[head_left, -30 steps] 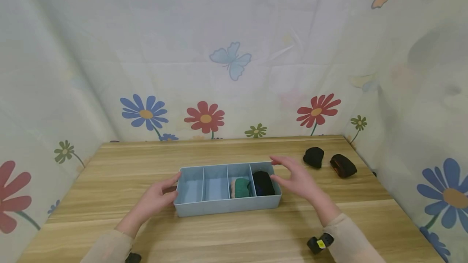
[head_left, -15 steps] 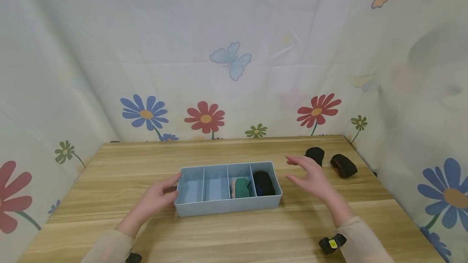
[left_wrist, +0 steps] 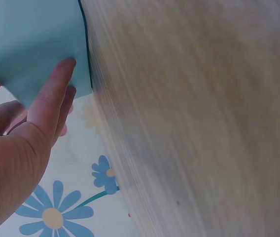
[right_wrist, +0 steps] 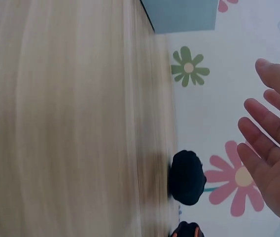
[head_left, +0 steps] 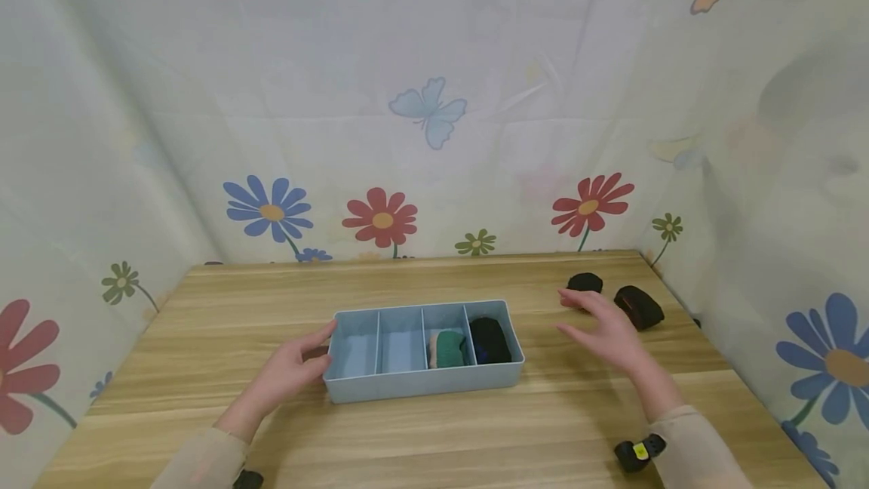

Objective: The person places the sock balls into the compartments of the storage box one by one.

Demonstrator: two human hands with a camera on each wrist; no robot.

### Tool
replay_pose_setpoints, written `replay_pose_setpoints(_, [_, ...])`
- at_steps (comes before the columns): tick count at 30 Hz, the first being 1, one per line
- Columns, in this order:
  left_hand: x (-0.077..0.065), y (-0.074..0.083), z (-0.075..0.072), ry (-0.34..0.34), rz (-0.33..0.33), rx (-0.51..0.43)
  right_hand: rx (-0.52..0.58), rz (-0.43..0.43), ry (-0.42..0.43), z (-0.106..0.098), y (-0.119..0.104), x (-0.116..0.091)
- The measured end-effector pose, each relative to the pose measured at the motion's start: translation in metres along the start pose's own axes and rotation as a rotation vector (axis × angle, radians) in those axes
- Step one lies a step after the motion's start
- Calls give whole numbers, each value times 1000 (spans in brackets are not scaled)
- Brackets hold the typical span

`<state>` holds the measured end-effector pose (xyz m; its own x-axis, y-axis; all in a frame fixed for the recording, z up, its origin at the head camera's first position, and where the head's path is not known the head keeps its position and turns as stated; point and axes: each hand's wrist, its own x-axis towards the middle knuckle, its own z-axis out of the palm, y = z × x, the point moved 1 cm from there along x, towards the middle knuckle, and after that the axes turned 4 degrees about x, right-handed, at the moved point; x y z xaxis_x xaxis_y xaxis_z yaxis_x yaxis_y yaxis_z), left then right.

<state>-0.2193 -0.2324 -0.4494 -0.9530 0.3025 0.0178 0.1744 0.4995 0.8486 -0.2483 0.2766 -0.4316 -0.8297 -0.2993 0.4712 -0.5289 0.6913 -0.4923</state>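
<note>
A light blue box with a row of compartments sits on the table. My left hand rests against its left end; in the left wrist view, straight fingers lie along the end wall. A green and pale pink cloth roll, like balled socks, fills one compartment, and a black roll the rightmost one. My right hand is raised over the table right of the box, fingers spread and holding nothing. Beyond it lies a black sock-like bundle, partly hidden by the fingers.
Farther right lies another black bundle, which shows orange trim in the right wrist view. The wooden table ends at a flower-printed cloth behind and at both sides. Each wrist wears a small black device.
My right hand has moved right, away from the box's right end and toward the black bundles. The left hand, the box and the bundles have stayed in place.
</note>
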Motion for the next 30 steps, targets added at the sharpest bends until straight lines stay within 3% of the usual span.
replay_pose_setpoints(15, [-1, 3, 0, 5, -15, 8, -81, -83, 14, -37, 33, -14])
replay_pose_setpoints(30, [-1, 4, 0, 5, -9, 9, -71, -1, -38, -71, 64, -18])
